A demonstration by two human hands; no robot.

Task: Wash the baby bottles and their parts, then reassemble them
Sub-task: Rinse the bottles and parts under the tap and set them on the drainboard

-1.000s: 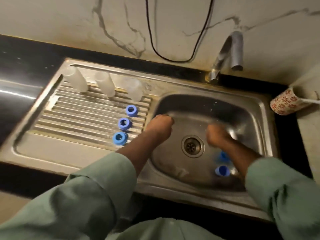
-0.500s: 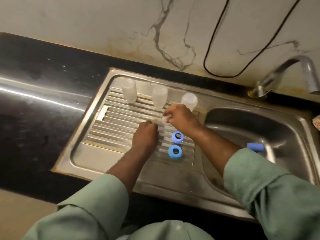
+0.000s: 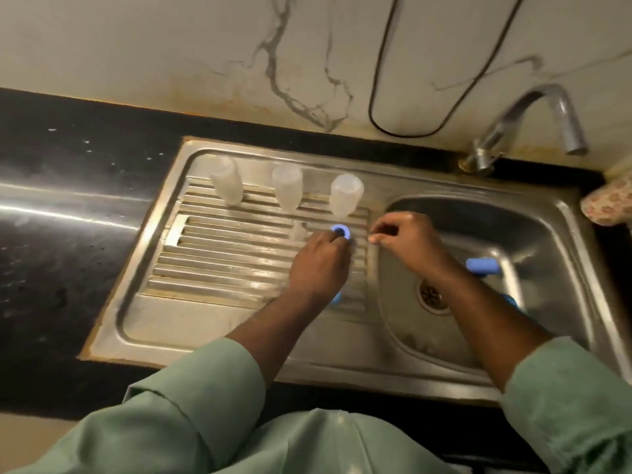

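Three clear bottles (image 3: 225, 181) (image 3: 287, 188) (image 3: 345, 195) stand upside down along the back of the ribbed drainboard (image 3: 222, 254). Just in front of the right one lies a blue ring (image 3: 341, 231), and my left hand (image 3: 321, 265) grips its near side with the fingertips. A second blue ring (image 3: 337, 297) peeks out from under my left wrist. A faint clear teat (image 3: 299, 230) sits on the ribs to the left. My right hand (image 3: 407, 241) hovers over the ridge between drainboard and basin, fingers loosely curled, nothing visible in them. Two blue caps (image 3: 482, 265) (image 3: 509, 299) lie in the basin.
The sink basin (image 3: 547, 234) has a drain (image 3: 432, 295) under my right forearm. A steel tap (image 3: 547, 107) arches over its back right. A black cable (image 3: 410, 131) hangs on the wall. A patterned cup (image 3: 612, 203) lies at the right edge. Black countertop (image 3: 68, 200) extends left.
My right hand has let the clear teat go on the drainboard and pulled right toward the basin. My left hand has moved right and forward onto the far blue ring.
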